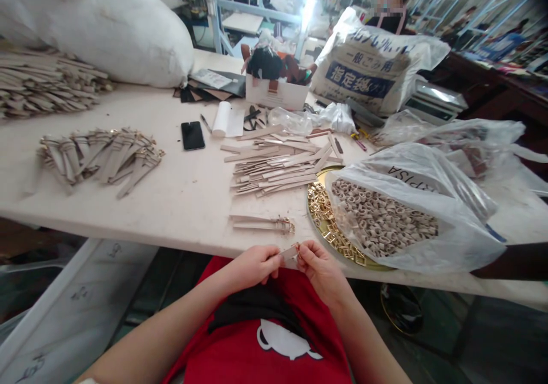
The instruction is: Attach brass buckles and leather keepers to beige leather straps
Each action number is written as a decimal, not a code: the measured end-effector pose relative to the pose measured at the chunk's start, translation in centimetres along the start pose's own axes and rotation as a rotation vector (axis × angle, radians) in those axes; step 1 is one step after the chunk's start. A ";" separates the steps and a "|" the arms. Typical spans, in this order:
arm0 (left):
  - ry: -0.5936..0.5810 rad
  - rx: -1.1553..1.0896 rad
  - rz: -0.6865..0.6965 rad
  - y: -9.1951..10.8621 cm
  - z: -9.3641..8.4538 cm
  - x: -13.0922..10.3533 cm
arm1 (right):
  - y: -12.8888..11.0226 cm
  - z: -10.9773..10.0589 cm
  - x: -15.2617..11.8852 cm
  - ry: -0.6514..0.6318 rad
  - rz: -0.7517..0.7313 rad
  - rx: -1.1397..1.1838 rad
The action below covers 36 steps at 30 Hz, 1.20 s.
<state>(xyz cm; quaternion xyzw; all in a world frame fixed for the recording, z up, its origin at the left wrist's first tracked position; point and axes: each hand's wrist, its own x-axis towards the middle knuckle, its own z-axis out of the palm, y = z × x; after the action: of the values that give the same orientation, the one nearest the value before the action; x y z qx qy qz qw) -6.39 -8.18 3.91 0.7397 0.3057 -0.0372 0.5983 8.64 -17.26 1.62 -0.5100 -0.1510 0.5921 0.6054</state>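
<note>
Just off the table's front edge, my left hand (257, 265) is closed on a beige strap (288, 253). My right hand (320, 267) pinches the strap's other end, where a small gold buckle (297, 247) partly shows between the fingertips. The fingers hide how the buckle sits on the strap. Directly beyond my hands lie a few straps with gold buckles (261, 224). Farther back is a loose pile of plain beige straps (274, 173). To the right, a round gold tray (329, 170) holds many gold buckles (319, 204).
An open plastic bag (458, 224) full of small beige loops (385, 218) overlaps the tray. Buckled straps (103, 153) are heaped on the left, near a phone (192, 135). A white box (276, 92) and a printed sack (363, 70) stand behind. Someone is in the background.
</note>
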 end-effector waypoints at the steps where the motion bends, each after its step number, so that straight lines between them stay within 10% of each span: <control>1: -0.007 0.005 0.007 0.0 0.1 0.1 | 0.2 0.0 0.0 -0.009 0.008 0.005; 10: -0.005 -0.001 0.018 -0.1 0.7 0.2 | 0.5 -0.5 0.0 0.185 -0.119 -0.071; 36: -0.004 -0.196 0.057 -0.3 1.6 1.0 | 2.2 0.6 -1.2 0.069 -0.159 -0.201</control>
<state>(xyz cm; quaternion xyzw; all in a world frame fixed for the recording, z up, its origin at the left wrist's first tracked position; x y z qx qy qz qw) -5.20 -9.21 2.79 0.6860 0.2854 0.0082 0.6692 6.61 -18.53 0.63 -0.5747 -0.2285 0.5063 0.6010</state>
